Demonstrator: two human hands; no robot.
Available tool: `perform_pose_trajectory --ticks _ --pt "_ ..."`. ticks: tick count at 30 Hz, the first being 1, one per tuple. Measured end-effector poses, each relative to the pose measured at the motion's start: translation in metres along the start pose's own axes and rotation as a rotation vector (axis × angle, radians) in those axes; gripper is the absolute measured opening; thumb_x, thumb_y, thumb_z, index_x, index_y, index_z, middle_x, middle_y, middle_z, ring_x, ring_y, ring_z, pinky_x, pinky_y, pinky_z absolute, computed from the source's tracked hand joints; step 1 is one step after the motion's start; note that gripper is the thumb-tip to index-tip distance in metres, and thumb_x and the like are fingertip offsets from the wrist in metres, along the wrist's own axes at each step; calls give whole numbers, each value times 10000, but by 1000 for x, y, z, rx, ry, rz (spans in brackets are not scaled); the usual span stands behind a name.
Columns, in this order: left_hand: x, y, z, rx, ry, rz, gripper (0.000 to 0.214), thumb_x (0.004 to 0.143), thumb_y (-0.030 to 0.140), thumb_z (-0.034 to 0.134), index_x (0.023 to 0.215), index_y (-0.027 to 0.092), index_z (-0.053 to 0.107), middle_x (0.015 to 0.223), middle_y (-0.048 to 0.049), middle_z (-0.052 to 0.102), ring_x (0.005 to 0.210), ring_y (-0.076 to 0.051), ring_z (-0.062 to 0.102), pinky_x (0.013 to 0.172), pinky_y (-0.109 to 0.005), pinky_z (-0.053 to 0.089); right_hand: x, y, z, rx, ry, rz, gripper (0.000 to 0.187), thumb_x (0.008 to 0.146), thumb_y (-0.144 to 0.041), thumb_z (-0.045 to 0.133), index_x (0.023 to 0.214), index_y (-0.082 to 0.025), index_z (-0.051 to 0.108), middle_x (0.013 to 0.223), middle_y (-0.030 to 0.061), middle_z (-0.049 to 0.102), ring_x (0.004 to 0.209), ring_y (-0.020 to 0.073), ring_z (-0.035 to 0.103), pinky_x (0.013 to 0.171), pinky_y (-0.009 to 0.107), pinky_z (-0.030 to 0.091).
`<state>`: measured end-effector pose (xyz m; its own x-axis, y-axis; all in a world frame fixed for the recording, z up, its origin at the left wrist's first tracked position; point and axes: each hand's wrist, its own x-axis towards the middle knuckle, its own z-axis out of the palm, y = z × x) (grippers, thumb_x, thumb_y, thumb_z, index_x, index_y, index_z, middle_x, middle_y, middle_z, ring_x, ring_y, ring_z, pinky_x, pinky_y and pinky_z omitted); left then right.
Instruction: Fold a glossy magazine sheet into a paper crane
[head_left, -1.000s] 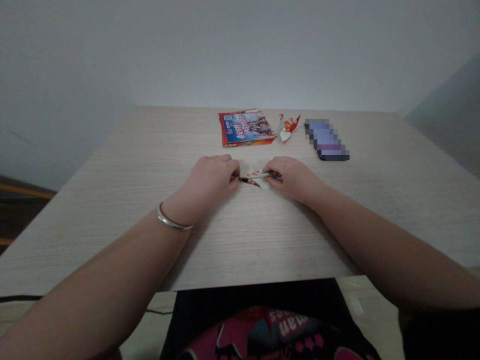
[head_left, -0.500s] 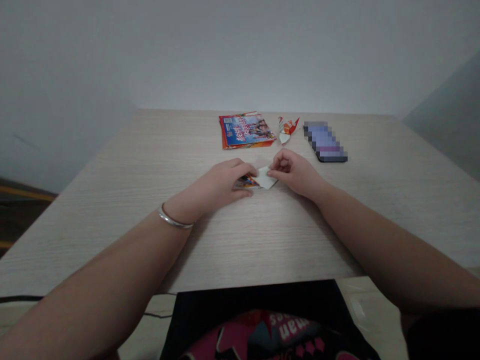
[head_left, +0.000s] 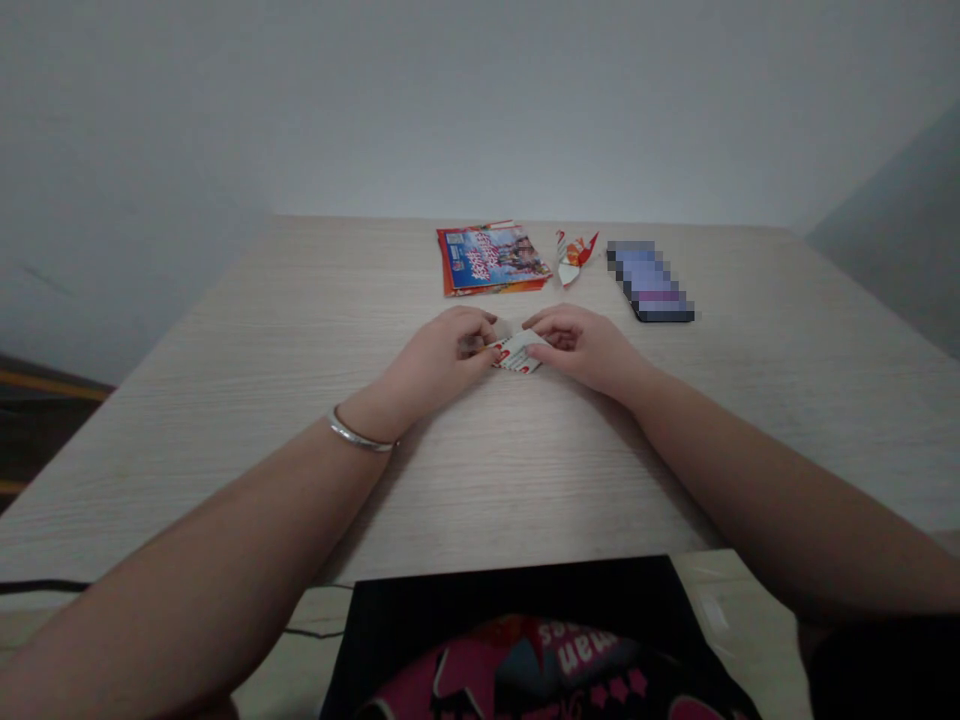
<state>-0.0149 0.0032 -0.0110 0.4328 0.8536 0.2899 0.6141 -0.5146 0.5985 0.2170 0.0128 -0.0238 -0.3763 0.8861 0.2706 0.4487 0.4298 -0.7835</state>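
Red on white
Your small folded white paper [head_left: 520,350] bears red marks; the pale wood-look tabletop [head_left: 495,480] is finely streaked.

Left hand [head_left: 454,348] curled in a pinch, right hand [head_left: 576,343] facing it, fingers bent (from afar, I see both thumbs nearest), bare forearms [head_left: 262,510] slanting inward.

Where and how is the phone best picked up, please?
Probably by its two long edges, around the middle, with the right hand coming from above and the right: the phone lies long and flat on the table, and the folded paper figure sits off its left side.
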Motion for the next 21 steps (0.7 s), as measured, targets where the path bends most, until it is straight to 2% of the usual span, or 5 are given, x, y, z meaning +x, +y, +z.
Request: perform_pose_trajectory --ticks 2,6,10,15,21 --pt "1 -6 2 77 -3 55 72 871 236 634 866 172 665 1148 -101 728 1073 -228 654 992 -391 518 0 2 2 -99 -5 -45 96 835 -224 737 920 -192 770 1033 73 766 809 174 660 738 328 531" --pt "1 -9 4 199 -52 95 162 904 274 638 975 148 710 1024 -107 725 978 -250 652 940 -420 532 4 6 4 -254 -18 -129 45 830 -189 741 872 -184 756 968 75 763 826 189 646 767 333 497" --pt "0 -8 5 264 -78 140 181 920 245 628 1025 151 741 1009 -106 727 1017 -269 645 961 -433 520 8 7 5 -382 -39 -209 29 807 -155 748 825 -176 740 883 72 729 844 206 614 816 350 464" --pt "1 -9 4 351 -104 195 200 955 241 601 1027 156 767 1009 -108 737 1004 -275 649 955 -435 517 8 1 4 -452 -95 -235 75 830 -120 708 867 -165 754 887 78 723 864 213 610 827 345 451" --pt "1 -5 -5 474 -210 300 267 972 176 540 1058 140 790 986 -112 753 953 -264 677 905 -415 534 3 -9 -1 -546 -209 -266 146 892 -100 647 964 -138 768 960 112 755 937 236 651 870 353 467"
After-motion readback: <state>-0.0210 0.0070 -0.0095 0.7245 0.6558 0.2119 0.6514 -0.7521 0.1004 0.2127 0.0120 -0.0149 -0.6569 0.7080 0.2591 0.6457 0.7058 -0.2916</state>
